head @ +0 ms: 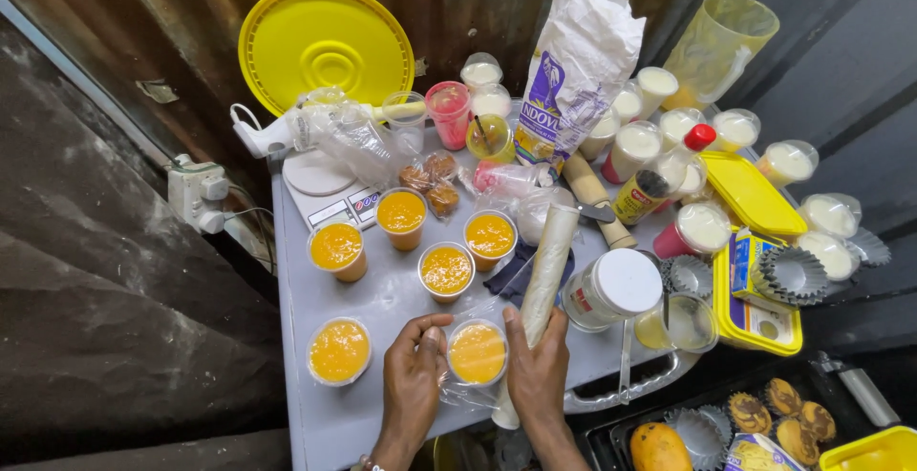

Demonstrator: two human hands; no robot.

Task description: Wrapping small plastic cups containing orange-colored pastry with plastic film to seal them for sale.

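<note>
On the grey worktop (382, 309), a lidded cup (339, 351) of orange pulp stands at the left. Just right of it, the left hand (413, 375) curls against another orange cup (477, 352), thumb at its rim. The right hand (537, 368) presses the cup's other side, its grip pinching clear film (457, 390) over the top. A white roll (543, 285) lies under that hand.

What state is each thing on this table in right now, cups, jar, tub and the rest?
Cup between the hands: full of orange stuff, uncovered.
Left hand: touching that cup.
Right hand: against the cup.
White-lidded jar: closed.
Yellow tub: open.
Red-capped bottle: capped.
Flour bag: upright.
</note>
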